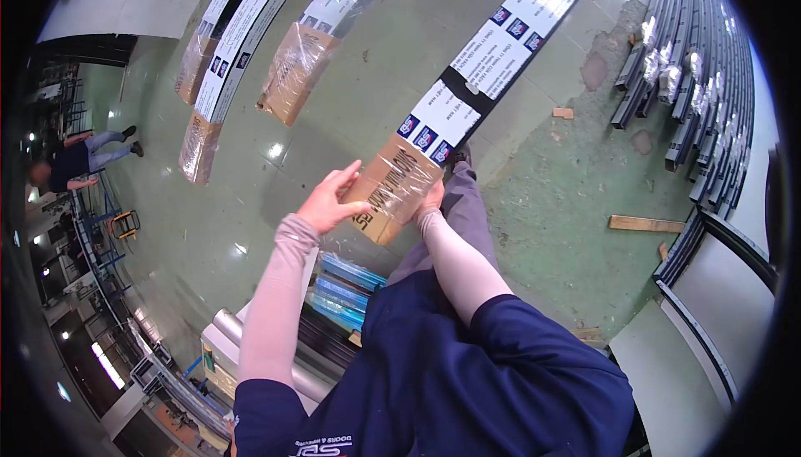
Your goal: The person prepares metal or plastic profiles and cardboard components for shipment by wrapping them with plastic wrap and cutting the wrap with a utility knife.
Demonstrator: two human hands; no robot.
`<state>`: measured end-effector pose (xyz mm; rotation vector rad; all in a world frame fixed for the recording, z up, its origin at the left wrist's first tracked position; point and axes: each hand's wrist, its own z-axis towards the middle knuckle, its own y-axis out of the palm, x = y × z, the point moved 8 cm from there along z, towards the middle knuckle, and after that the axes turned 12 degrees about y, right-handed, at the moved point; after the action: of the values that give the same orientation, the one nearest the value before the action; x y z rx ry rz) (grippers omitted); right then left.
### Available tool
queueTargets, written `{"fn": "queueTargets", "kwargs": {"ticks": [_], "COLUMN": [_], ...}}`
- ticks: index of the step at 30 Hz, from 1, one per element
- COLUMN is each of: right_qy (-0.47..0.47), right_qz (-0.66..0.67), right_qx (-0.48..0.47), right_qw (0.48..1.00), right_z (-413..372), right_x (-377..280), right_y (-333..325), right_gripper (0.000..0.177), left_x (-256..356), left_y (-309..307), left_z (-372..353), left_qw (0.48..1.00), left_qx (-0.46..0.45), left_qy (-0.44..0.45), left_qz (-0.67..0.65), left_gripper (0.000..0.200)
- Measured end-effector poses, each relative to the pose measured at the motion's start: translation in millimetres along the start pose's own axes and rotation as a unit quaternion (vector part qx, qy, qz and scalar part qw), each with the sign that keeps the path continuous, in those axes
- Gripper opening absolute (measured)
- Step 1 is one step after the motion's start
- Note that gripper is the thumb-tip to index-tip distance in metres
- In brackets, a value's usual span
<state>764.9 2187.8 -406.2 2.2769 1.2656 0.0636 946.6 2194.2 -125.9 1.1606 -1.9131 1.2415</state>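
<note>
Left hand (329, 202), fingers spread flat, presses the film-wrapped cardboard cap (392, 186) of a long labelled bundle (492, 60); right hand (431, 199) lies beneath, its grip hidden.

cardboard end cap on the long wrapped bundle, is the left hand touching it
Touching. The head view shows the left hand with its fingers laid flat on the cardboard end cap, with no gap between them.
</note>
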Motion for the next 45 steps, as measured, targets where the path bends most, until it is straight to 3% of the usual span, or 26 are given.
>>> {"fn": "queueTargets", "kwargs": {"ticks": [2, 4, 5, 6, 10, 13, 16, 18, 19, 22, 23, 24, 25, 27, 29, 31, 32, 35, 36, 39, 40, 43, 45], "right_qy": [0.113, 0.202, 0.227, 0.26, 0.375, 0.416, 0.42, 0.377, 0.35, 0.249, 0.307, 0.273, 0.255, 0.185, 0.086, 0.081, 0.072, 0.022, -0.019, -0.12, -0.114, -0.064, -0.024], "right_qz": [0.241, 0.277, 0.231, 0.186, -0.025, -0.179, -0.354, -0.466, -0.512, -0.575, -0.573, -0.631, -0.588, -0.405, -0.216, -0.171, -0.159, -0.146, -0.157, -0.158, -0.157, -0.094, -0.074], "right_qx": [-0.22, -0.297, -0.287, -0.288, -0.314, -0.361, -0.44, -0.429, -0.398, -0.187, -0.206, -0.331, -0.375, -0.342, -0.307, -0.234, -0.203, -0.126, -0.125, -0.012, -0.003, 0.0, -0.008], "right_qw": [0.939, 0.891, 0.902, 0.903, 0.872, 0.815, 0.711, 0.676, 0.675, 0.757, 0.732, 0.646, 0.67, 0.828, 0.923, 0.953, 0.964, 0.981, 0.98, 0.98, 0.981, 0.994, 0.997], "right_z": [23, 9, -3, -13, -52, -81, -122, -138, -141, -109, -146, -195, -228, -260, -264, -241, -237, -242, -248, -229, -216, -179, -128], "right_x": [33, 39, 39, 42, 52, 42, 25, 9, -4, -58, -72, -87, -87, -77, -67, -51, -52, -68, -76, -77, -73, -57, -35], "right_y": [17, 47, 57, 74, 111, 130, 160, 161, 151, 36, 32, 76, 107, 153, 188, 164, 155, 114, 104, 47, 32, 3, -5], "right_gripper": [0.044, 0.041, 0.039, 0.038, 0.032, 0.027, 0.023, 0.02, 0.019, 0.036, 0.031, 0.033, 0.035, 0.045, 0.054, 0.054, 0.055, 0.06, 0.061, 0.065, 0.066, 0.076, 0.081], "left_x": [-25, -41, -24, -22, -134, -158, -133, -111, -94, -30, -2, 27, 53, 90, 104, 102, 87, 83, 58, 31, 23, 3, 10], "left_y": [-12, 3, 19, 33, 77, 57, 14, -28, -50, -105, -106, -108, -99, -65, -31, 0, 19, 45, 60, 86, 91, 96, 87], "left_z": [13, 44, 58, 57, 99, 93, 95, 84, 74, 39, 26, 13, -1, -18, -36, -52, -50, -63, -62, -51, -48, -49, -49], "left_qw": [0.993, 0.974, 0.946, 0.895, 0.904, 0.972, 0.988, 0.979, 0.976, 0.976, 0.979, 0.981, 0.985, 0.989, 0.982, 0.958, 0.989, 0.964, 0.972, 0.953, 0.944, 0.928, 0.926], "left_qx": [0.046, 0.043, -0.032, -0.022, -0.078, -0.036, 0.003, 0.03, 0.042, 0.059, 0.063, 0.068, 0.072, 0.06, 0.101, 0.188, 0.094, 0.01, -0.018, -0.009, -0.04, 0.034, 0.077], "left_qy": [-0.049, -0.137, -0.243, -0.326, -0.199, -0.169, -0.149, -0.176, -0.18, -0.151, -0.122, -0.094, -0.066, -0.027, 0.016, 0.069, -0.007, 0.056, 0.034, 0.011, -0.034, 0.049, 0.071], "left_qz": [-0.092, -0.176, -0.211, -0.306, -0.369, -0.158, 0.043, 0.103, 0.113, 0.147, 0.152, 0.156, 0.144, 0.135, 0.16, 0.206, 0.111, 0.261, 0.234, 0.303, 0.326, 0.368, 0.362], "left_gripper": [0.061, 0.058, 0.06, 0.064, 0.079, 0.09, 0.112, 0.107, 0.104, 0.095, 0.091, 0.087, 0.084, 0.085, 0.086, 0.087, 0.114, 0.148, 0.168, 0.17, 0.165, 0.151, 0.13]}}
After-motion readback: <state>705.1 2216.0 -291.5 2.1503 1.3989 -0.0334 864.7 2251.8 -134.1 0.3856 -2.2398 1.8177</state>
